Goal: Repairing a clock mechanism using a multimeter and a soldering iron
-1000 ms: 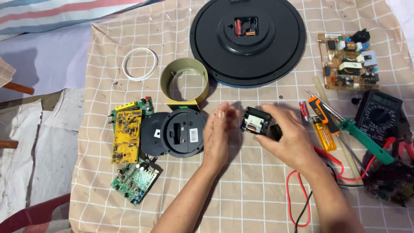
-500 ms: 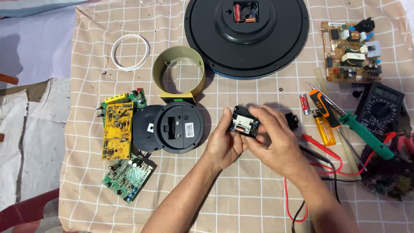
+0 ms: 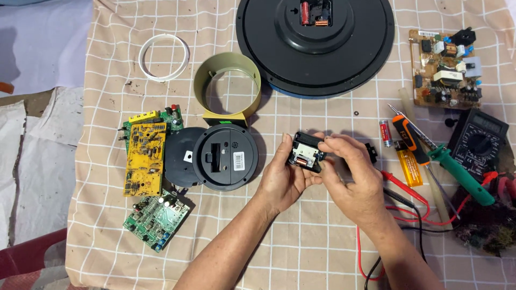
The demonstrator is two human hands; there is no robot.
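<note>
while held as before, clock module [image 3: 305, 154] now tilted open

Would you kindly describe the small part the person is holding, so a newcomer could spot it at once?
Start at the large black disc at the top; straight below it, above the checked cloth, the left hand and right hand meet. Between them sits the small black box, alone in showing a copper coil inside.

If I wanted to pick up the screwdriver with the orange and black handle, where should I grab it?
Probably by the thick orange and black handle of the screwdriver, coming from above and pinching its two long sides. It lies flat on the checked cloth with the thin metal tip pointing up-left, so the handle is the fat, blunt part. A yellow lighter lies close by its lower end, so grip nearer the middle.
</note>
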